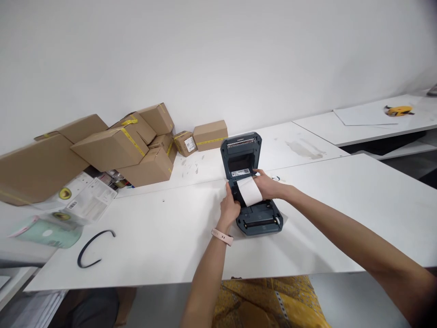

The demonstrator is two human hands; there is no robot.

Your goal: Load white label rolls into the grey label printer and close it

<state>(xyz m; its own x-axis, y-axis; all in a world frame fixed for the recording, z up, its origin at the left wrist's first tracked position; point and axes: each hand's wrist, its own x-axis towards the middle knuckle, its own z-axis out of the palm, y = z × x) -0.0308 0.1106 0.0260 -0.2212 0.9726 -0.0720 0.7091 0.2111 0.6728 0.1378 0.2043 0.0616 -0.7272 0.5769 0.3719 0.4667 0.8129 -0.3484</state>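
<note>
Both hands at the open label printer on the bench.
We see the left hand (pixel 229 207) and right hand (pixel 269 186) gripping the white paper roll (pixel 249 190) inside the printer (pixel 254 200), lid raised, on the white bench (pixel 164 237); cardboard boxes (pixel 116 146) behind.

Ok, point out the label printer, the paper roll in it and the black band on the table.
Label printer (pixel 261 223): head view, on its front base below the roller.
Paper roll (pixel 250 190): head view, on the white paper's middle.
Black band (pixel 89 243): head view, on its curved left side.
</note>
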